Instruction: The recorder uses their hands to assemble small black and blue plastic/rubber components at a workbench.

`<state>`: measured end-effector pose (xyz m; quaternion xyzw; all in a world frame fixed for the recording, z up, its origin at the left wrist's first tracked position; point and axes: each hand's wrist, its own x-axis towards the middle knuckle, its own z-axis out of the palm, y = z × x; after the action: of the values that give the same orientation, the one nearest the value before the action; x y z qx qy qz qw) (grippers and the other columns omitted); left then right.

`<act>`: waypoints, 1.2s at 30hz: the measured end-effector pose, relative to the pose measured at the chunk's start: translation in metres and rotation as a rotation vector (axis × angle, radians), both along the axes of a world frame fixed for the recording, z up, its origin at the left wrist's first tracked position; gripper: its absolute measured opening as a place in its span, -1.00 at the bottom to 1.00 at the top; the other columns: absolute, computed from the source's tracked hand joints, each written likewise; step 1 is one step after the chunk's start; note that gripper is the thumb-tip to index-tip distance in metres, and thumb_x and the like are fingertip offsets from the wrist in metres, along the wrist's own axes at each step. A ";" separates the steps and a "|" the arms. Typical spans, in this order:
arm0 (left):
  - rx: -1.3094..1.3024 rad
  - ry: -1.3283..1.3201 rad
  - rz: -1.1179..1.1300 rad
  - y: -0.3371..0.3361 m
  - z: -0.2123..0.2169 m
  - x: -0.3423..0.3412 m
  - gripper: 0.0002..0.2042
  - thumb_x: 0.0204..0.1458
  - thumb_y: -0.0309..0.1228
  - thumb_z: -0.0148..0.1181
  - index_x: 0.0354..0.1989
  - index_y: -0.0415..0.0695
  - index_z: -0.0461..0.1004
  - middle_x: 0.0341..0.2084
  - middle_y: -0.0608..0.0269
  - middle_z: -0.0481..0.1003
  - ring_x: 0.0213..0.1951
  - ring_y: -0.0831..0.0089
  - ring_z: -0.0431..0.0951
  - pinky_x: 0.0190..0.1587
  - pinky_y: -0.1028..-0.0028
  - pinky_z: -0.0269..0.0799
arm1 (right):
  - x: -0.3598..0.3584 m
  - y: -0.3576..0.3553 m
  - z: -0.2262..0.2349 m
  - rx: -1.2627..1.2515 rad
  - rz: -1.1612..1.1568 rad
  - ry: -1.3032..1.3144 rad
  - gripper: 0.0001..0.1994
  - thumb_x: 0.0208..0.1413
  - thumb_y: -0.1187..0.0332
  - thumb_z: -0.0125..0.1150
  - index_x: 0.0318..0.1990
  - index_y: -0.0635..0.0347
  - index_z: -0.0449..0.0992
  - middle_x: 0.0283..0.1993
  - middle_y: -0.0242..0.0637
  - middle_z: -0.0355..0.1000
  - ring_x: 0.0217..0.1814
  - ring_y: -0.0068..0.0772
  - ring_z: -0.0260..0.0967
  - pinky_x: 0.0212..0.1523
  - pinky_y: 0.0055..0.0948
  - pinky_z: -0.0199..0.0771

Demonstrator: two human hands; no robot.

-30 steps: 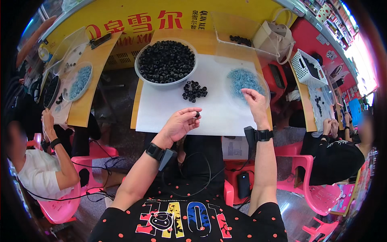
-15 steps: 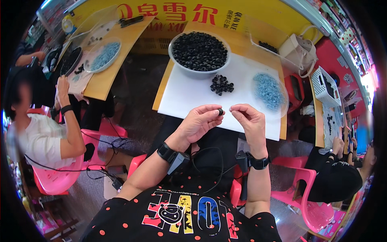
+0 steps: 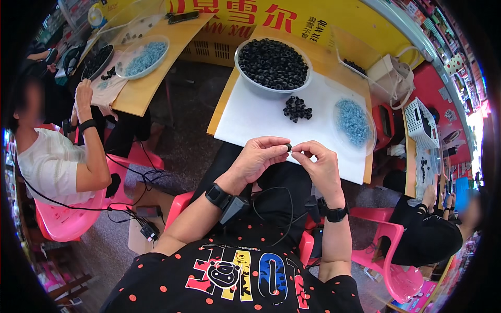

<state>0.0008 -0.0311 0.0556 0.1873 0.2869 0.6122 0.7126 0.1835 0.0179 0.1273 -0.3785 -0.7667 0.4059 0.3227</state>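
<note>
The left hand (image 3: 255, 160) pinches a small black piece (image 3: 289, 148) above the lap, its side seemingly turned to meet the right hand (image 3: 320, 166). That hand's thumb and finger press together just beside it; whatever they might hold is too small to tell. Blue pieces (image 3: 353, 122) and a loose black cluster (image 3: 297, 109) lie ahead, apparently for easy reach.

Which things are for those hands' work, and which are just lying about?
Seemingly for the work:
small black ring-shaped piece in the left hand
round white plastic bowl of black pieces
loose black cluster
heap of light-blue pieces

Probably lying about:
cream two-handled bag
flat black object
</note>
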 end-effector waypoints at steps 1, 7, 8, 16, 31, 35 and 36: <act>0.003 0.021 0.000 0.000 0.000 -0.001 -0.80 0.17 -0.58 0.23 -0.04 -0.28 0.57 -0.20 0.11 0.60 -0.18 0.41 0.64 -0.04 0.47 0.62 | -0.001 0.000 -0.002 0.017 0.001 0.006 -0.89 0.05 0.51 0.37 -0.24 0.26 0.66 -0.30 -0.32 0.57 -0.38 -0.58 0.37 -0.30 -0.55 0.42; -0.003 0.041 -0.034 -0.001 -0.007 -0.001 -0.80 0.19 -0.56 0.22 -0.03 -0.29 0.57 -0.19 0.12 0.60 -0.16 0.42 0.64 -0.01 0.46 0.61 | -0.002 0.000 -0.006 -0.081 -0.004 0.025 -0.79 0.05 0.51 0.38 -0.13 0.27 0.60 -0.35 -0.40 0.54 -0.38 -0.66 0.33 -0.32 -0.59 0.39; -0.007 0.039 -0.049 -0.001 -0.007 -0.001 -0.80 0.19 -0.56 0.21 -0.03 -0.28 0.57 -0.18 0.12 0.60 -0.15 0.42 0.63 -0.01 0.46 0.61 | -0.002 0.000 -0.007 -0.096 0.004 0.034 -0.77 0.05 0.50 0.38 -0.11 0.27 0.58 -0.36 -0.43 0.52 -0.37 -0.67 0.32 -0.32 -0.60 0.38; -0.129 -0.235 -0.227 0.001 -0.026 0.002 -0.79 0.24 -0.50 0.18 0.01 -0.26 0.51 -0.20 0.24 0.59 -0.17 0.49 0.62 -0.02 0.49 0.61 | 0.002 0.007 -0.036 -0.352 0.081 0.125 -0.78 0.18 0.41 0.33 -0.07 0.28 0.55 -0.40 -0.54 0.39 -0.35 -0.75 0.25 -0.30 -0.67 0.29; -0.209 -0.571 -0.060 0.002 -0.045 -0.004 -0.82 0.24 -0.50 0.18 -0.02 -0.22 0.46 -0.16 0.16 0.54 -0.18 0.46 0.60 -0.03 0.49 0.63 | 0.015 0.055 -0.071 -0.379 -0.040 0.277 -0.78 0.30 0.33 0.21 -0.07 0.31 0.61 -0.29 -0.51 0.47 -0.28 -0.71 0.28 -0.26 -0.65 0.29; -0.239 -0.598 -0.028 0.001 -0.043 -0.006 -0.84 0.24 -0.52 0.17 -0.04 -0.24 0.48 -0.10 0.08 0.52 -0.18 0.44 0.61 -0.01 0.46 0.66 | 0.020 0.079 -0.076 -0.016 -0.252 -0.051 -0.82 0.19 0.39 0.25 -0.14 0.30 0.62 -0.30 -0.33 0.53 -0.38 -0.54 0.38 -0.29 -0.49 0.41; -0.247 -0.598 -0.030 0.002 -0.040 -0.005 -0.84 0.23 -0.52 0.18 -0.04 -0.24 0.48 -0.09 0.07 0.52 -0.17 0.44 0.61 -0.01 0.46 0.66 | 0.023 0.086 -0.081 0.075 -0.288 -0.121 -0.82 0.17 0.40 0.25 -0.14 0.30 0.62 -0.29 -0.28 0.54 -0.38 -0.50 0.40 -0.29 -0.46 0.43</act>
<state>-0.0045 -0.0289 0.0154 -0.0845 0.1339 0.5901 0.7916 0.2067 0.1038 0.0467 -0.4961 -0.7372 0.3028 0.3446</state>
